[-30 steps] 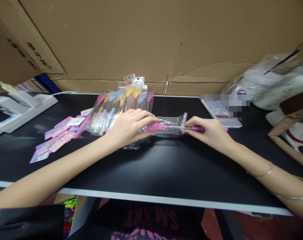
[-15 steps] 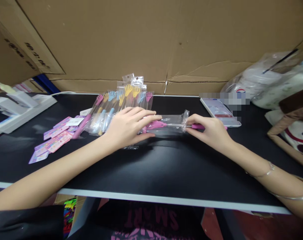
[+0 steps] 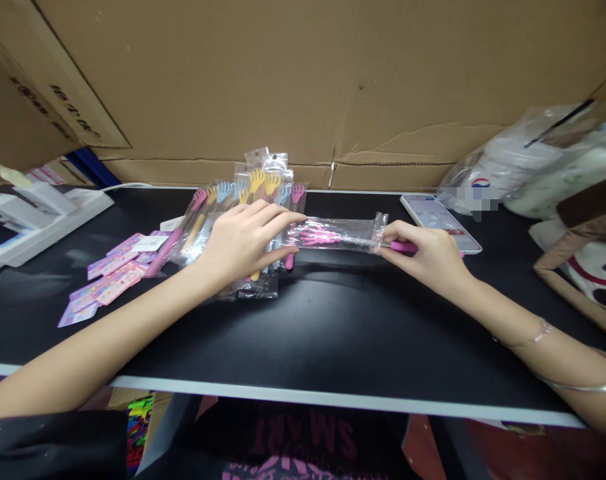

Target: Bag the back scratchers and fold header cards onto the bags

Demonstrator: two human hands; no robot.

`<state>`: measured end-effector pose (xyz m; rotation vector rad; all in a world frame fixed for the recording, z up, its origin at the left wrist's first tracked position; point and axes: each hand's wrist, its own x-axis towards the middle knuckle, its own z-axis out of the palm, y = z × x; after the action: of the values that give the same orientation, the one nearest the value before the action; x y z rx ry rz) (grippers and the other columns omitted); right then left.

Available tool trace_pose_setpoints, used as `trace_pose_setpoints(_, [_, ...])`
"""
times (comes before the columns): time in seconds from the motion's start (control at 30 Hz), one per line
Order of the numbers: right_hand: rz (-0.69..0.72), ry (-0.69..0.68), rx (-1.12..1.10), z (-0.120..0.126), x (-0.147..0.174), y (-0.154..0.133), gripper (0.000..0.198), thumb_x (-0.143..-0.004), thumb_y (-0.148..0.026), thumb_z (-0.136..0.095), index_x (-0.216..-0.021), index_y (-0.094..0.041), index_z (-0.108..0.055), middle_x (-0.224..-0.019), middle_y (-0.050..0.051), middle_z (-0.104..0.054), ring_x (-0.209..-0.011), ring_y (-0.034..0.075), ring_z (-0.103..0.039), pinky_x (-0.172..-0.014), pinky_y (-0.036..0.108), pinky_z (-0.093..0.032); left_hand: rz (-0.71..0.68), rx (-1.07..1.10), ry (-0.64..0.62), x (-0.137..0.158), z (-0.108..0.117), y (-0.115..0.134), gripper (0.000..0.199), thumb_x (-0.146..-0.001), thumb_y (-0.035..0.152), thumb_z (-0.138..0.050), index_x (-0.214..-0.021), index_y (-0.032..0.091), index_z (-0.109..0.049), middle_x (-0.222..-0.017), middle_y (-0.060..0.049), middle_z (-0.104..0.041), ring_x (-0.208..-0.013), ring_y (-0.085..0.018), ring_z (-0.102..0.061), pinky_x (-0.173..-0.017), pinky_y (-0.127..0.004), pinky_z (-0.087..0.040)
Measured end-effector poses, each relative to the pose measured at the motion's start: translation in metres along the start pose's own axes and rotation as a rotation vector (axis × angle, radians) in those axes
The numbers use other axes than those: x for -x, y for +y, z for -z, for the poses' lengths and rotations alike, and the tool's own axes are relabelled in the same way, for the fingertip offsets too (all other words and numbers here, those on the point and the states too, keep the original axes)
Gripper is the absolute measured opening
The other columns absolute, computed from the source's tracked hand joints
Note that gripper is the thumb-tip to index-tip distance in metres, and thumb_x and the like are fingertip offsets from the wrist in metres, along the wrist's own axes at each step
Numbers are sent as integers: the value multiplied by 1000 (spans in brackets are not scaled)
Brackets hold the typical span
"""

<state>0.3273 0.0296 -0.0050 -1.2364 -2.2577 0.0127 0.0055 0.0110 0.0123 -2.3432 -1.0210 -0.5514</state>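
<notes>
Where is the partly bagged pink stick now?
Head view, right of centre: the pink stick runs from near the left hand to the right hand, its claw inside a clear bag.

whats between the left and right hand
In the head view, a clear bag with a pink claw inside lies between left hand and right hand.
</notes>
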Motion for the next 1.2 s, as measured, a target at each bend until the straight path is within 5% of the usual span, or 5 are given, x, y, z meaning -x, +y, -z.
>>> trace_pose_setpoints(0.5, [16,-84,-176,-6,0,-2,18,-83,-40,-62,-83,-22,-57,-80,3,-70,-68,18,-66,-64,29,-50,-80,109,20,2,-3,3,34,-94,40,-59,-120,17,-61,-106,-6,-70,-96,-21,-63,-76,-30,-46])
trace_pose_setpoints(0.83, [10,-162,-162,0,-2,-8,17,-81,-28,-57,-97,-23,-58,-89,4,-72,-78,20,-71,-67,30,-52,-47,38,29,1,-3,4,28,-95,40,-54,-110,18,-64,-100,-5,-70,-89,-21,-63,-72,-33,-43])
trace_pose_setpoints(1.0, [-31,-94,-89,8,-5,-4,21,-83,-35,-60,-101,-23,-62,-80,4,-71,-73,22,-68,-66,31,-49,-23,48,-7,1,-1,3,27,-95,38,-53,-111,19,-64,-99,-6,-70,-91,-22,-63,-74,-34,-43])
trace_pose_setpoints(1.2, [-131,-115,110,12,-6,3,26,-80,-52,-68,-75,-26,-65,-53,-2,-62,-49,18,-57,-49,26,-32,-41,24,-3,2,-2,2,28,-97,39,-51,-114,19,-63,-102,-6,-69,-91,-22,-63,-74,-33,-43])
